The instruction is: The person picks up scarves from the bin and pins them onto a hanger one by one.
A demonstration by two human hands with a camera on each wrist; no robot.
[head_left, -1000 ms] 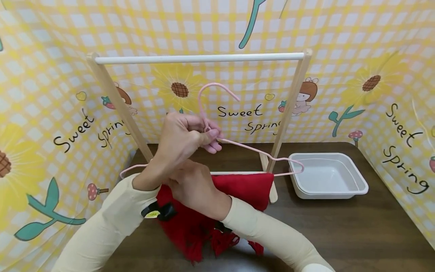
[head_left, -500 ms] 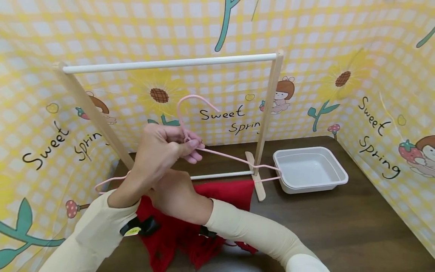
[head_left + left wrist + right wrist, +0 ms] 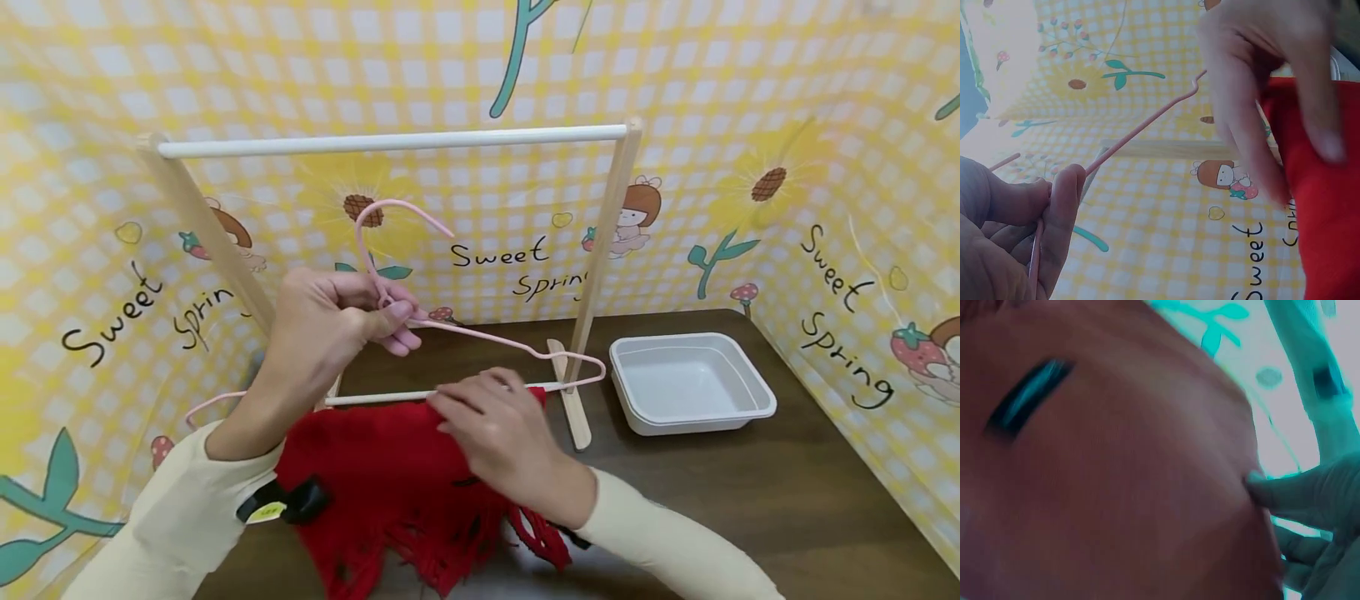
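Closest in: two cream sleeves (image 3: 165, 508), left one with a black strap (image 3: 303, 500) at the cuff.

Red scarf (image 3: 367, 475) next. Hangs over the lower bar of the pink hanger (image 3: 487, 335), fringe down toward the near edge of the counter (image 3: 720, 508). Top edge runs roughly parallel to the counter's far edge.

Right hand (image 3: 506, 433): at the scarf's upper edge, toward its right end, back of hand up, fingers bent over the cloth. Blurred in the left wrist view. Right wrist view has the thumb at the cloth's edge; can't tell whether it's pinching.

Left hand (image 3: 330, 321): thumb and fingers pinch the hanger at the base of the hook. Scarf is below that hand. Hook points up, bend to the top, tip to the right. Hanger's right end sticks out past the scarf.

Further back: white tub (image 3: 690, 421) near the counter's far right corner, right of the hanger's end. Wooden rack (image 3: 602, 250) with white rails, behind hanger, toward the far edge. Yellow checked cloth (image 3: 450, 75) behind everything.
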